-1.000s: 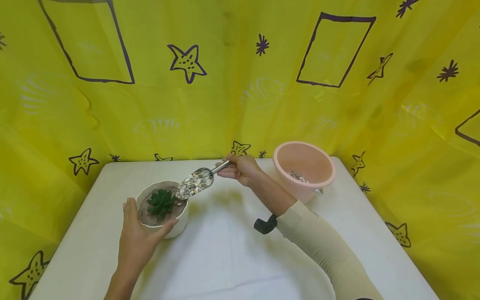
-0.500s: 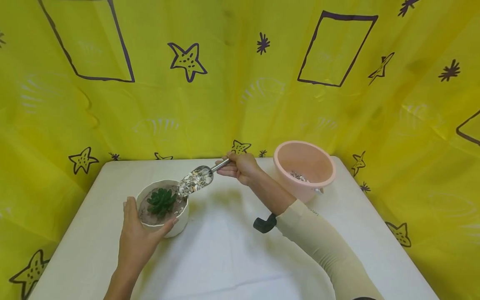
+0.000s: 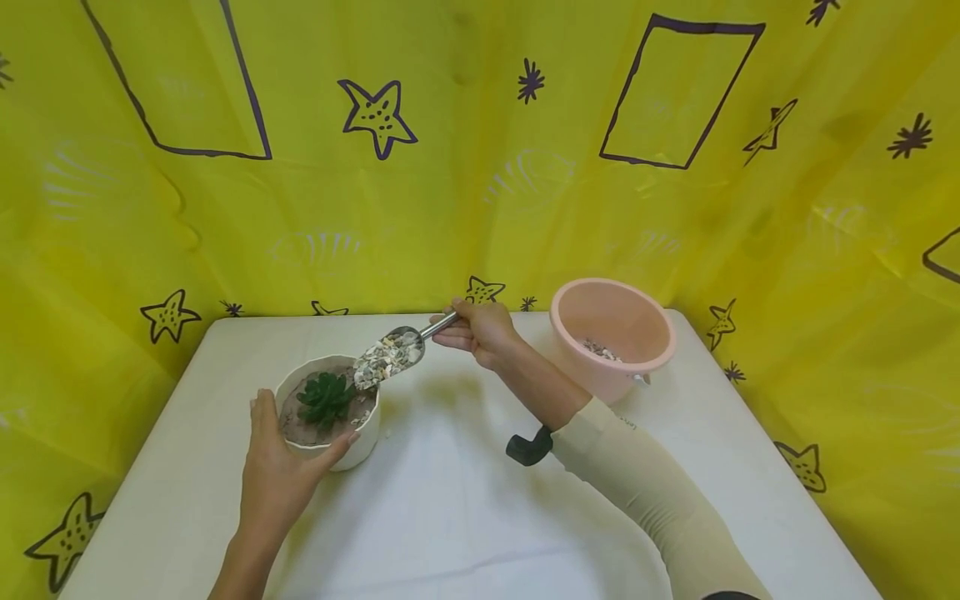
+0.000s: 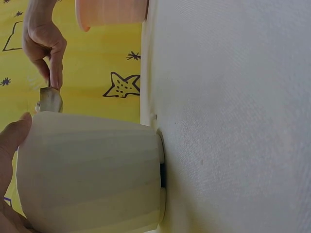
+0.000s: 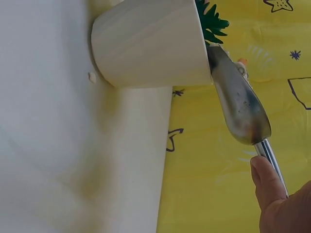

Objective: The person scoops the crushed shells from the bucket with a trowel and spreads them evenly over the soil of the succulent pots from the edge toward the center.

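A white plant pot stands at the left of the table, with a green succulent in greyish soil. My left hand grips the pot, thumb along the near side and fingers on the left side. My right hand holds a metal scoop by its handle. Small stones and shell bits heap the scoop, whose tip overlaps the pot's right rim beside the succulent. Several stones lie on the soil below the tip. In the right wrist view, the scoop's underside slants down toward the rim.
A pink bucket with some of the same stones in its bottom stands at the back right, behind my right forearm. A small stone lies on the white table next to the pot. A yellow patterned curtain surrounds the table.
The scoop tip has lifted slightly and drawn a little closer over the pot's rim. Both hands keep their hold, and the head view has shifted slightly.
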A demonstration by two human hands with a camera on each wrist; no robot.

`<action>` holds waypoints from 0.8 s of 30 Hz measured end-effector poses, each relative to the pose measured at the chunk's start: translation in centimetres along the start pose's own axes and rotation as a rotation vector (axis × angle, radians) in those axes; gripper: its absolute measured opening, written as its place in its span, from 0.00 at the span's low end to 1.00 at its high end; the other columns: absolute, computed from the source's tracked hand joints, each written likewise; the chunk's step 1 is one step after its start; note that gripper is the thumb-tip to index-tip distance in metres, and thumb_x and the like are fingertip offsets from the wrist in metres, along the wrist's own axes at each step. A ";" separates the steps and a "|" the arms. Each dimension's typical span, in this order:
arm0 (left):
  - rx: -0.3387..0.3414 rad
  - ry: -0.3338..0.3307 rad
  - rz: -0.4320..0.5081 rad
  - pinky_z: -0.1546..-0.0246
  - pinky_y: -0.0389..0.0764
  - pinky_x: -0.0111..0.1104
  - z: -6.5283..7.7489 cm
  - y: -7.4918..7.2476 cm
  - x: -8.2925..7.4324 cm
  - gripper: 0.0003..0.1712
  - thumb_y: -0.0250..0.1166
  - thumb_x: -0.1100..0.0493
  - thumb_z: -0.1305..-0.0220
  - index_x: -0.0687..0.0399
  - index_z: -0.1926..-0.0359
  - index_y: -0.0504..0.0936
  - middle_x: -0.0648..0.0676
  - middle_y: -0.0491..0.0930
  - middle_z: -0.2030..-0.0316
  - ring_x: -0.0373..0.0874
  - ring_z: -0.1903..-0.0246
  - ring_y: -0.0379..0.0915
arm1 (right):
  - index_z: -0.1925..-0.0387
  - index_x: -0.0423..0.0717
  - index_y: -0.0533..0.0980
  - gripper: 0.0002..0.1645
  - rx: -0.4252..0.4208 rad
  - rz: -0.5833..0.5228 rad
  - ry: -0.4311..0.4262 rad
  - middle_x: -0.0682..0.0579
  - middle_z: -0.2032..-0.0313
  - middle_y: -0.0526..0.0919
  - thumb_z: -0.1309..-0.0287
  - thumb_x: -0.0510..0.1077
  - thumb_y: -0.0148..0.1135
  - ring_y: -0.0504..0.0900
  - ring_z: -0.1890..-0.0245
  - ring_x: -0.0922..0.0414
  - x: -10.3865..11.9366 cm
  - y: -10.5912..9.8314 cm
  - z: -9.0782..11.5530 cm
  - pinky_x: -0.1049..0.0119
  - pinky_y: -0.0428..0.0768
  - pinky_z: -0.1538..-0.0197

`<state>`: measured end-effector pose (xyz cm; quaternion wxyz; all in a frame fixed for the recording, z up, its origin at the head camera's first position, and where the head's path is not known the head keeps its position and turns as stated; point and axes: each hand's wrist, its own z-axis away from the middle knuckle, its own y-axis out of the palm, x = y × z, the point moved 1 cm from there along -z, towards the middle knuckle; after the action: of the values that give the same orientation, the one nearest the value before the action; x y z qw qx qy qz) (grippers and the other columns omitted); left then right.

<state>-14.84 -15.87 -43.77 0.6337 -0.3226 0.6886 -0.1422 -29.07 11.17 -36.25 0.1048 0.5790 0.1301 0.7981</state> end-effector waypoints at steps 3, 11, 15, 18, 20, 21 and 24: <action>0.000 0.000 0.000 0.30 0.54 0.70 0.0 0.0 -0.1 0.77 0.84 0.46 0.48 0.63 0.16 0.37 0.71 0.38 0.18 0.68 0.20 0.31 | 0.41 0.22 0.72 0.23 0.005 0.004 -0.007 0.26 0.46 0.83 0.18 0.42 0.52 0.89 0.54 0.41 0.1 0.0 0.1 0.58 0.89 0.57; 0.004 0.006 0.007 0.29 0.52 0.70 0.0 -0.1 0.0 0.77 0.85 0.46 0.49 0.63 0.16 0.39 0.72 0.40 0.19 0.71 0.21 0.33 | 0.42 0.22 0.73 0.22 -0.016 -0.004 -0.013 0.25 0.44 0.81 0.18 0.42 0.53 0.91 0.57 0.44 0.1 0.1 0.2 0.58 0.89 0.58; 0.007 0.009 0.013 0.29 0.53 0.70 -0.1 -0.3 0.0 0.76 0.84 0.47 0.48 0.62 0.16 0.39 0.71 0.41 0.19 0.70 0.21 0.34 | 0.44 0.24 0.75 0.19 -0.021 -0.012 -0.027 0.25 0.44 0.81 0.18 0.41 0.53 0.92 0.61 0.47 0.2 0.2 0.2 0.58 0.89 0.58; 0.007 0.012 0.018 0.30 0.54 0.71 -0.1 -0.4 0.0 0.76 0.84 0.47 0.48 0.61 0.16 0.40 0.71 0.41 0.19 0.71 0.21 0.36 | 0.46 0.25 0.76 0.18 -0.028 -0.023 -0.030 0.24 0.44 0.81 0.19 0.40 0.53 0.92 0.60 0.46 0.2 0.2 0.1 0.58 0.89 0.58; 0.003 0.021 0.021 0.30 0.55 0.71 -0.2 -0.4 0.1 0.75 0.85 0.47 0.49 0.61 0.16 0.42 0.71 0.43 0.19 0.71 0.21 0.36 | 0.46 0.25 0.76 0.18 -0.027 -0.026 -0.032 0.25 0.46 0.82 0.18 0.40 0.53 0.91 0.57 0.44 0.2 0.2 0.1 0.58 0.89 0.59; 0.000 0.027 0.023 0.31 0.55 0.71 -0.2 -0.4 0.1 0.74 0.85 0.47 0.49 0.61 0.17 0.43 0.71 0.44 0.19 0.71 0.21 0.37 | 0.45 0.24 0.75 0.19 -0.024 -0.025 -0.034 0.25 0.46 0.82 0.18 0.40 0.52 0.90 0.55 0.43 0.2 0.2 0.0 0.58 0.89 0.58; -0.011 0.044 0.026 0.32 0.57 0.72 -0.3 -0.4 0.2 0.71 0.85 0.48 0.50 0.61 0.18 0.47 0.71 0.49 0.20 0.72 0.21 0.38 | 0.43 0.22 0.74 0.20 -0.014 -0.021 -0.043 0.25 0.46 0.82 0.18 0.40 0.52 0.87 0.50 0.40 0.2 0.2 0.0 0.58 0.89 0.58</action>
<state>-15.05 -16.34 -43.67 0.6185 -0.3136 0.7072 -0.1373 -29.14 11.03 -35.98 0.1200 0.5939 0.1280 0.7851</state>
